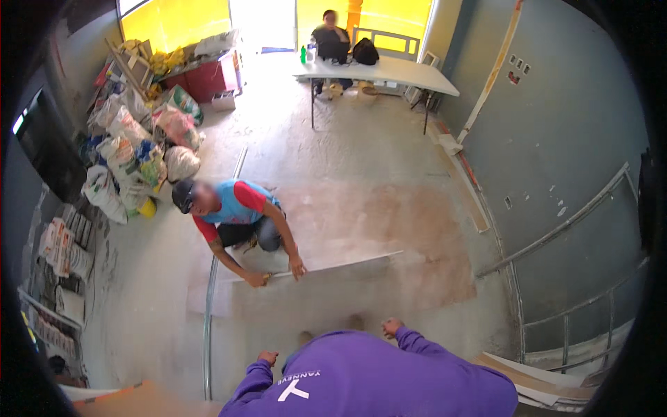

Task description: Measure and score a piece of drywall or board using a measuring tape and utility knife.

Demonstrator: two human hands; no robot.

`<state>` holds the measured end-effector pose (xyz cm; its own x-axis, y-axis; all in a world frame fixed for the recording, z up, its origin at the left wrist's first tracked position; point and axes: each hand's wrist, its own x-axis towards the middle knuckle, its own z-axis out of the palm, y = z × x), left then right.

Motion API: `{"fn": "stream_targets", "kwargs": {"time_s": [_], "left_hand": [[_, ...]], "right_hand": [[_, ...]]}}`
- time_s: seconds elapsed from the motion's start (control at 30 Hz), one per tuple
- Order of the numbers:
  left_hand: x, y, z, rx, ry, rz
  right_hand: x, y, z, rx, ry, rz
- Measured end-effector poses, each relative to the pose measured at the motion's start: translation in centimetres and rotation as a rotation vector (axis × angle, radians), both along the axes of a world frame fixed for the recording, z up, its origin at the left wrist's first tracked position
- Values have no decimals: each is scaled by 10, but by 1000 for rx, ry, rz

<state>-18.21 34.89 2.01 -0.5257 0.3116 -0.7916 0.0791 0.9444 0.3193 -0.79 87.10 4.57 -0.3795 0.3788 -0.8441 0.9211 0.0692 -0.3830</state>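
Note:
My left hand (267, 358) hangs low beside my purple top, fingers curled; my right hand (391, 328) is held out right, also curled. Whether either holds anything is too small to tell. Below and ahead of them lies a large stained sheet (420, 229) on the floor. A co-worker in a red and blue shirt (236, 201) crouches over it, hands on a long pale strip (347, 260), with a small yellow item in one hand that I cannot make out. A long metal channel (208, 333) lies to my left, passing by the co-worker.
Sacks (104, 191) pile up at left, near stacked bags (62, 250). Behind, a seated person (326, 38) is at a white table (396, 76). Metal framing (563, 229) leans along the right wall; loose boards (535, 379) lie near my right side.

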Motion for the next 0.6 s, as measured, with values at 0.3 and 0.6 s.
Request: {"fn": "stream_targets", "kwargs": {"time_s": [0.3,0.6], "left_hand": [[89,3,-28,-99,-8,215],[69,17,-24,-3,46,368]], "right_hand": [[-53,35,29,74,-122,6],[-117,-2,28,94,120,424]]}}
